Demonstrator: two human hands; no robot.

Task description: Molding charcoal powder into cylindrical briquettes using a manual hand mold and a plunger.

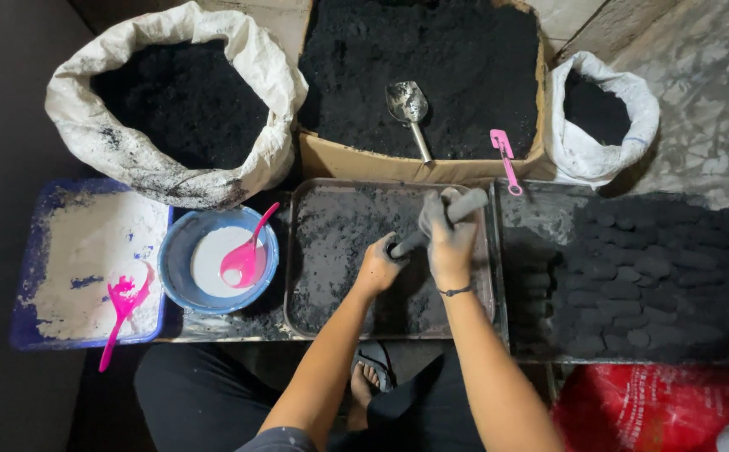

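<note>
Both soot-blackened hands, left (378, 266) and right (450, 238), fingers wrapped tight around grey cylindrical press tool (440, 222); likely slipping, scattering black powder beyond dark metal tray (306, 251).

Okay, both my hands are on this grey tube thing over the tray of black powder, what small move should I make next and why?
Probably press the grey cylindrical press tool straight down into the metal tray. The left hand has its grip around the lower end, the right hand around the upper part, and the tool is tilted over loose black powder. Formed black briquettes lie in rows to the right.
</note>
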